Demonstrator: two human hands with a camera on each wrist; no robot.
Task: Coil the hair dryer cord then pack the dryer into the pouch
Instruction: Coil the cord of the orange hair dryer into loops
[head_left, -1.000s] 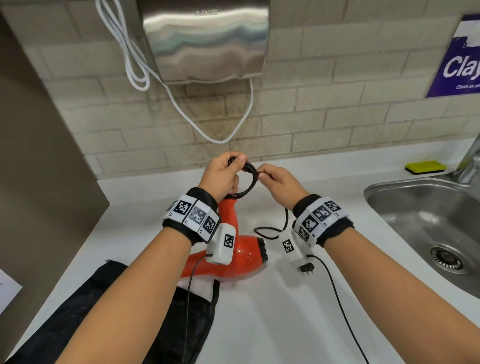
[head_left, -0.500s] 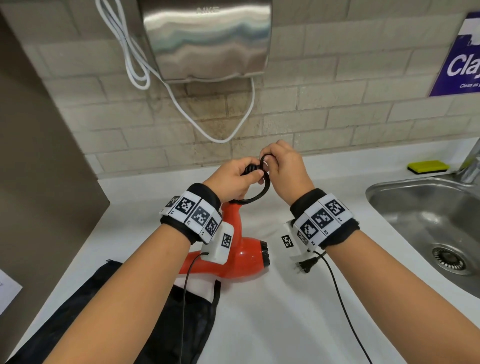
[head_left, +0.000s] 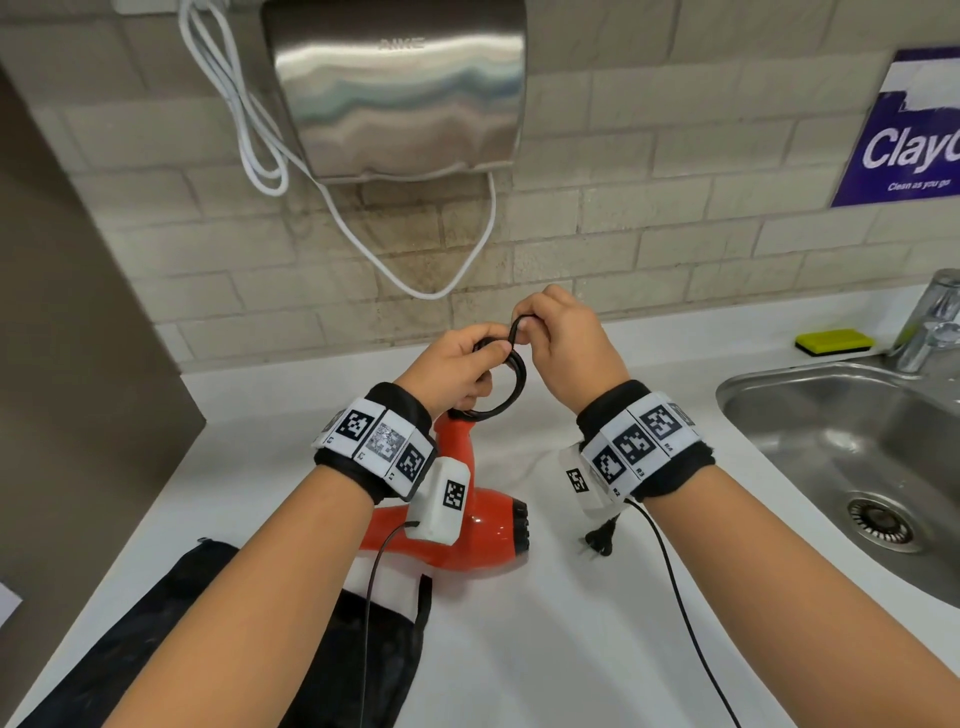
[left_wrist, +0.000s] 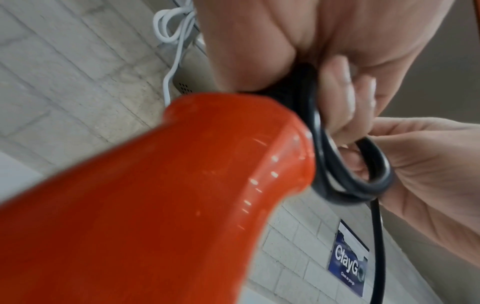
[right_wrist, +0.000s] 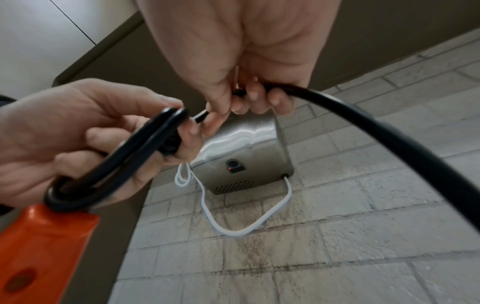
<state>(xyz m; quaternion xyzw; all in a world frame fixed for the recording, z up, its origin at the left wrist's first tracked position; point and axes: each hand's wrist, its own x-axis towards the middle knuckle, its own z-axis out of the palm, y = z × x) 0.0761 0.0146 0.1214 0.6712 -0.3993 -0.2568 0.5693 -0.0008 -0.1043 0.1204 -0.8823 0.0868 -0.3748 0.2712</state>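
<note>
Coiling in progress, item: orange dryer (head_left: 457, 525), lying on the white counter (head_left: 519, 649), handle pointing toward the tiled wall. Cord (head_left: 511, 387): black, several small loops gathered just above the handle end. Left hand (head_left: 457, 366): fingers curled round the gathered loops, pinning them together. Right hand (head_left: 563, 343): fingers and thumb pinched on the free run of cord beside the coil, apparently laying a further loop. Plug (head_left: 602, 538): on the counter beside the dryer nozzle, not yet drawn in; a short length of cord seems to remain loose between it and the right hand, though most of that stretch is hidden by the wrist. Pouch (head_left: 332, 649): black, flat on the counter at the near left, its edge just beside the dryer body, holding nothing that can be seen. Status, as judged: coiling mostly done, the tail and plug outstanding; securing the coil and packing the dryer into the pouch not started.
</note>
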